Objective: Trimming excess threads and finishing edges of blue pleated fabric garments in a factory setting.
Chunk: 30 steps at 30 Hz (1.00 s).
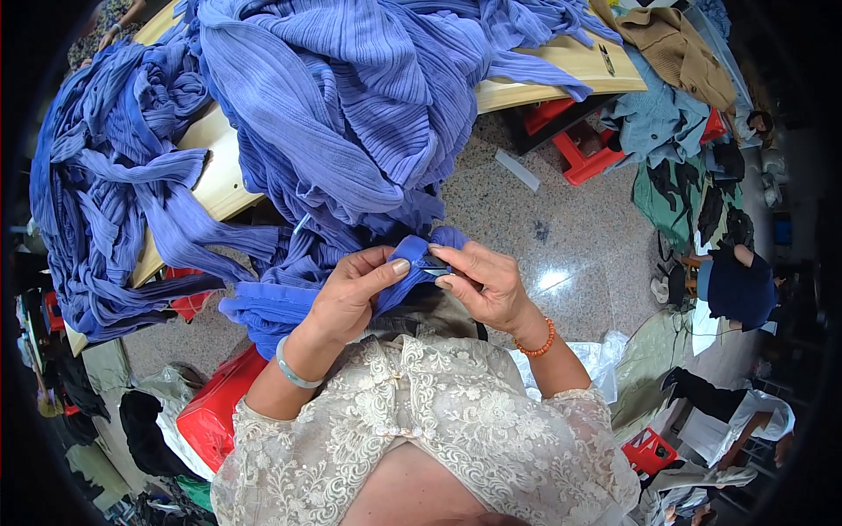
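In front of my chest, a blue ribbed knit garment hangs over my lap. My left hand is closed on its edge, thumb pressed on top of the fabric. My right hand is closed round small thread snips, whose metal blades lie against the held edge. The fingers partly hide the snips, so I cannot tell whether the blades touch a thread. Just beyond my hands, a large pile of the same blue ribbed knits spills over the table's front edge.
The pale wooden table bears the pile; another pair of snips lies at its right end. A red stool and a denim garment are at the right. A red plastic seat is at my left. Another person sits far right.
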### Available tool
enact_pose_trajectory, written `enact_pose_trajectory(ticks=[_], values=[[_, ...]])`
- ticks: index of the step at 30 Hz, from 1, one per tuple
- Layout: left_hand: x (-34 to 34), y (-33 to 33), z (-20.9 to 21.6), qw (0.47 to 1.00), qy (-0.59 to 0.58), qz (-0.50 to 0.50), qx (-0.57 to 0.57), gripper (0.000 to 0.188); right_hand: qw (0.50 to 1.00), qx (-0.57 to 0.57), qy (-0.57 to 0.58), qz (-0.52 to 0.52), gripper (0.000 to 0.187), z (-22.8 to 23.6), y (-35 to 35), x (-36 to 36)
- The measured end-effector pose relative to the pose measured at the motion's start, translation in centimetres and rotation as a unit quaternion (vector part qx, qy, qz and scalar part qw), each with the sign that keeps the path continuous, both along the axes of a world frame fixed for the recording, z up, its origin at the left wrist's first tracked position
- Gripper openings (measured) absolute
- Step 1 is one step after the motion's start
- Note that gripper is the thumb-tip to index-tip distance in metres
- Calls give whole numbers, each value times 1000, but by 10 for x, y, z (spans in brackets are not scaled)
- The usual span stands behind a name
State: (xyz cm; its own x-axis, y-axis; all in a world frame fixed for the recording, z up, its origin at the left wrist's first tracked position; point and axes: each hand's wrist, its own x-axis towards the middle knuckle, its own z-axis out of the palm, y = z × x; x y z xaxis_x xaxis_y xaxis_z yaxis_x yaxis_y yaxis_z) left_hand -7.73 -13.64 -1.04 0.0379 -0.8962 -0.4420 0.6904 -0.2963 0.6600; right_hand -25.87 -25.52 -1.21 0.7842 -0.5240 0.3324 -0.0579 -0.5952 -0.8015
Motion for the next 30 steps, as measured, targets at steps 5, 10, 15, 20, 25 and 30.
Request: enact_pose_trajectory(ticks=[5, 10, 15, 20, 25, 30], values=[[2, 1, 0, 1000, 2, 1, -10, 29, 1000, -8, 3, 0, 36, 1, -1, -1], [2, 0, -3, 1000, 11, -5, -10, 29, 999, -23, -20, -12, 35, -1, -1, -4], [0, 2, 0, 1000, 23, -12, -16, 28, 999, -39, -18, -17, 32, 3, 4, 5], [-5, -3, -2, 1000, 22, -12, -2, 27, 998, -60, -32, -10, 29, 2, 0, 4], [-3, -2, -2, 1000, 23, -13, -10, 26, 998, 38, -27, -40, 30, 5, -2, -2], [-6, -3, -2, 1000, 1, -19, -22, 26, 957, 288, 26, 6, 51, 7, 3, -3]])
